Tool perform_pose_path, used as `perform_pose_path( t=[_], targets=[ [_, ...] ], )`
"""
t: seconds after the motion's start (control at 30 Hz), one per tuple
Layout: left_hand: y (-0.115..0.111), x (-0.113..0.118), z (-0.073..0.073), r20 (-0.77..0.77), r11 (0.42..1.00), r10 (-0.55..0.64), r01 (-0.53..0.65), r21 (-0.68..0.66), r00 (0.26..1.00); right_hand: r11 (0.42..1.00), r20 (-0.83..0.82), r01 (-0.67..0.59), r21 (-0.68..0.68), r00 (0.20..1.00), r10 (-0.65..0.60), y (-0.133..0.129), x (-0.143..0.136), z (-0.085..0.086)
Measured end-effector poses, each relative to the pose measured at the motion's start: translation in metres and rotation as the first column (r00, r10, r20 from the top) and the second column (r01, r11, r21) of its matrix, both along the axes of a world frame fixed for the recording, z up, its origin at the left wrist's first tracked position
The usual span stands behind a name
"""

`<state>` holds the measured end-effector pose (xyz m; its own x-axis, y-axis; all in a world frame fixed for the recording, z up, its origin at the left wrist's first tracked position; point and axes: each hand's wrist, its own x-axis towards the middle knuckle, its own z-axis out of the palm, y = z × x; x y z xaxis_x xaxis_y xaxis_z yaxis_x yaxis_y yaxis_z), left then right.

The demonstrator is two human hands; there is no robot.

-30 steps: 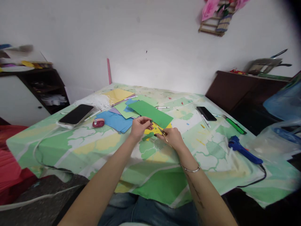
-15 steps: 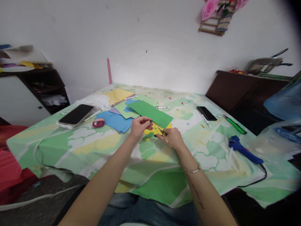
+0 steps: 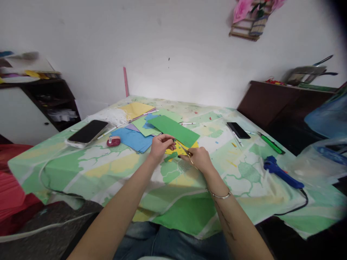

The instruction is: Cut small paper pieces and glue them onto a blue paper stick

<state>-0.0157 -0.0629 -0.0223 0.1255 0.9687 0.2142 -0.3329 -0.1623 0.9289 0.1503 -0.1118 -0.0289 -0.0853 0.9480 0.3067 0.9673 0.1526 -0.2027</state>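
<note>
In the head view my right hand [image 3: 201, 158] is closed around scissors [image 3: 193, 163] with gold-coloured handles, their blades pointing up and left. Close by on the left, my left hand [image 3: 162, 145] has its thumb and fingers pinched together near the blade tips. Whatever sits in that pinch is too small to make out. Under the blades lies yellow paper [image 3: 193, 147] strewn with tiny green scraps. A curled green paper scrap [image 3: 170, 156] rests just below my left fingers. Behind both hands is a large green sheet [image 3: 176, 130].
Blue paper sheets [image 3: 132, 141], a maroon yarn ball [image 3: 113, 141] and a phone [image 3: 88, 131] lie on the left. To the right are a black phone [image 3: 238, 130], a green cutter knife [image 3: 271, 143] and a blue glue gun [image 3: 283, 173] with its cord.
Hardly anything differs. Both hands keep their places, with only a slight shift at the left fingertips and the scissor blades.
</note>
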Motion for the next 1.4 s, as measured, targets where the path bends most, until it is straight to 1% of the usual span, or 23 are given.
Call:
perform_pose_path(
  t=[0.43, 0.8, 1.4],
  targets=[
    [0.0015, -0.0011, -0.002, 0.01, 0.999, -0.012, 0.012, -0.035, 1.0, 0.999, 0.069, 0.023, 0.04, 0.997, -0.025, 0.0001, 0.0004, -0.0022],
    [0.0012, -0.0012, -0.0026, 0.027, 0.998, -0.026, 0.027, -0.05, 0.999, 0.999, 0.069, 0.03, 0.035, 0.997, -0.032, -0.0013, -0.0003, -0.0006],
    [0.0016, -0.0016, -0.0026, 0.024, 0.998, -0.033, 0.035, -0.058, 0.999, 0.999, 0.123, 0.05, 0.014, 0.991, -0.051, -0.0035, -0.0023, 0.002]
  ],
)
